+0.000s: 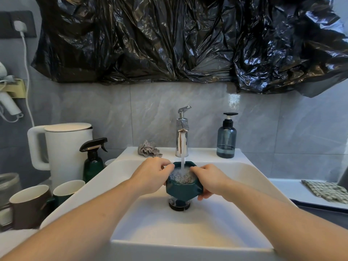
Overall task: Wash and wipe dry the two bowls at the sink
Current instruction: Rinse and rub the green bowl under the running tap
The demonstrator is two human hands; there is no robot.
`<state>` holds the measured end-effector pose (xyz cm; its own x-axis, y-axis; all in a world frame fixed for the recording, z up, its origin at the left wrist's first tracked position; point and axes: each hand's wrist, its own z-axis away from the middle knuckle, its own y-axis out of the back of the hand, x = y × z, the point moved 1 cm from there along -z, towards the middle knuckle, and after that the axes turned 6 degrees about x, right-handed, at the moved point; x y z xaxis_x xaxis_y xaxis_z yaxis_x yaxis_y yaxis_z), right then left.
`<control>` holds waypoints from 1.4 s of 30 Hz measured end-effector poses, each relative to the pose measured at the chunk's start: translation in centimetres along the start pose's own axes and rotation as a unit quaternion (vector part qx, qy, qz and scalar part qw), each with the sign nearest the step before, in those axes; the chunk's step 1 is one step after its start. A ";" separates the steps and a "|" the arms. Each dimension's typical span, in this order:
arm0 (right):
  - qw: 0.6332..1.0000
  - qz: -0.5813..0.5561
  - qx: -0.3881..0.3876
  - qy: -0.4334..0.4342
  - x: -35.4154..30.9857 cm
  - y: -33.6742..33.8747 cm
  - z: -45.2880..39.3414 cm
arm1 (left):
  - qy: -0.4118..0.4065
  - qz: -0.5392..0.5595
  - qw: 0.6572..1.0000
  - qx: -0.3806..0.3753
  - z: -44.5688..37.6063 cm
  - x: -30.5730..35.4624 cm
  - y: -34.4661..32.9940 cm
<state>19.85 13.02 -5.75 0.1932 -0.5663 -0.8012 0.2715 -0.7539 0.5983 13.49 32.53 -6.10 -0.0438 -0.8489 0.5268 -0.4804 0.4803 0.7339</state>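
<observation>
1. teal glazed bowl (183, 191) is likely getting slick and a bit heavy as water is filling it; gripping the faceted sides is looking safest.
2. left hand (150, 175) and right hand (207, 180) are both curling around its opposite sides, fingertips over the rim.
3. it is sitting above the sink (244, 172) drain, under the running faucet (182, 132).
</observation>
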 end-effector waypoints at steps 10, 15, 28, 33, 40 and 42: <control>1.000 0.007 -0.003 -0.013 0.1 -0.2 -0.3 | -0.015 0.014 1.000 0.005 0.1 0.2 0.0; 1.000 0.008 -0.001 -0.012 0.1 -0.2 -0.2 | -0.020 0.016 1.000 0.004 0.1 0.3 0.0; 1.000 -0.002 0.028 0.006 -0.1 0.1 0.0 | -0.028 0.017 0.999 0.013 0.1 0.2 0.0; 1.000 -0.010 0.029 0.002 -0.2 0.1 0.1 | -0.035 0.024 0.999 0.019 0.0 0.1 0.0; 0.999 -0.013 0.031 0.005 -0.3 0.0 0.1 | -0.042 0.026 0.999 0.016 0.1 0.0 0.0; 0.999 -0.015 0.034 0.008 -0.2 0.1 0.1 | -0.042 0.028 0.999 0.017 0.0 0.0 0.0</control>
<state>19.72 13.08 -5.50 0.2007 -0.5378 -0.8188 0.2130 -0.7919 0.5723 13.47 32.48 -6.12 -0.1451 -0.8369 0.5278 -0.5048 0.5214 0.6880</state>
